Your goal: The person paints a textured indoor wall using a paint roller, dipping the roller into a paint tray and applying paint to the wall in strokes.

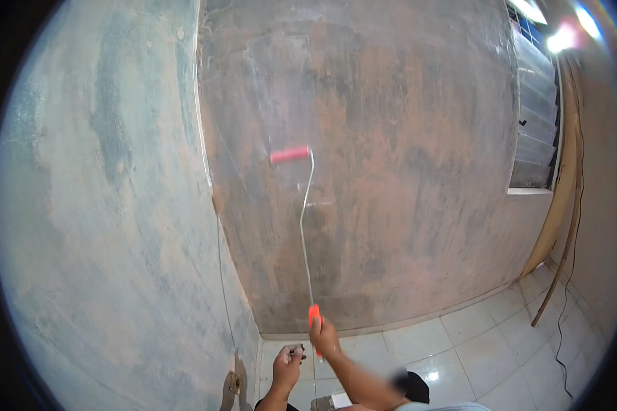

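My right hand (324, 337) is closed around the orange handle of a paint roller (303, 226). Its long bent wire frame reaches up the wall, and the pink roller sleeve (290, 154) lies against the patchy brown-grey wall (404, 164), left of its middle. Around the sleeve the wall has a paler, wet-looking patch. My left hand (287, 366) is low, beside the handle and apart from it, with fingers curled in. Dark spots show at its fingertips; whether they are a small object or stains I cannot make out.
A pale blue-grey wall (116, 226) meets the brown one at the left corner, with a socket (234, 382) low on it. White floor tiles (459, 349) lie below. At right are a louvred window (533, 116), leaning boards (559, 205), a cable (562, 342) and a bright lamp (561, 39).
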Motion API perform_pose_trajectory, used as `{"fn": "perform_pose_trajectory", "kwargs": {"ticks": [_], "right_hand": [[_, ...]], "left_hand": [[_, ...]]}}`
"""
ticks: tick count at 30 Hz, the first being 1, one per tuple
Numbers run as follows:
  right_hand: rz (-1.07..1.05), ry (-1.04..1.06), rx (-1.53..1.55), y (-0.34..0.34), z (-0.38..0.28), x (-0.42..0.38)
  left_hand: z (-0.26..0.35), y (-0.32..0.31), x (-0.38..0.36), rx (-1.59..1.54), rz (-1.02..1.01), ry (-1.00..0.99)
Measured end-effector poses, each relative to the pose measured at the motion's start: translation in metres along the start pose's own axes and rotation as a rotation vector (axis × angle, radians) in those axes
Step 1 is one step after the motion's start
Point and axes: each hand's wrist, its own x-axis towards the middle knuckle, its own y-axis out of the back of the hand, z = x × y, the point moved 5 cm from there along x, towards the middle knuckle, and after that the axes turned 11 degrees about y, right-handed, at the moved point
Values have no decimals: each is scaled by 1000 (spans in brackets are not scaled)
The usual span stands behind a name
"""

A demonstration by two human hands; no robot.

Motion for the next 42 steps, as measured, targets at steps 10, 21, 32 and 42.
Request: {"fn": "perform_pose_trajectory", "kwargs": {"ticks": [10, 21, 32, 42], "right_hand": [[-8, 100, -84, -9, -144, 272], [-52, 15, 61, -25, -69, 127], [-30, 101, -44, -58, -84, 126], [-57, 129, 33, -85, -219, 291]], "left_hand": [[26, 1, 14, -132, -96, 30], [73, 8, 59, 181, 138, 25], [157, 15, 83, -241, 29, 52], [206, 58, 80, -183, 246, -285]]}}
